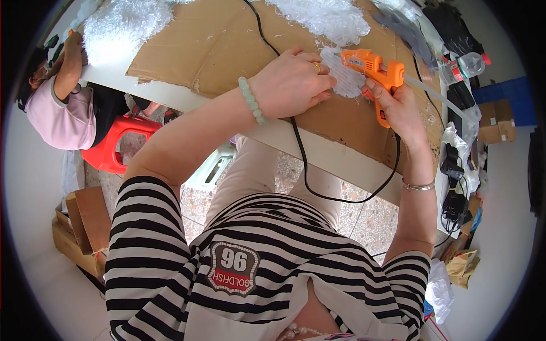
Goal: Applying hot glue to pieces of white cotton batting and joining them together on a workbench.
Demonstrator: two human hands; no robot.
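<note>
My right hand [401, 111] is wrapped around the handle of an orange hot glue gun [368, 62]. A long translucent glue stick [435, 91] pokes out of the gun's back. Under the nozzle lies a small white ribbed piece [346, 78] with frayed edges, flat on brown cardboard [216, 62]. Bent over the left side of that piece is my left hand [296, 84], its fingers curled and closed. Whatever its fingertips pinch is hidden beneath them. The gun's black cord [304, 165] hangs in a loop past the table's front edge.
Heaps of white shredded fibre [122, 31] lie at the far left and far middle [327, 20]. Plastic bottles [469, 65], black adapters [455, 202] and bags crowd the right. A person in pink [62, 116] sits at left on a red stool [122, 142]. Cardboard boxes [85, 227] stand below.
</note>
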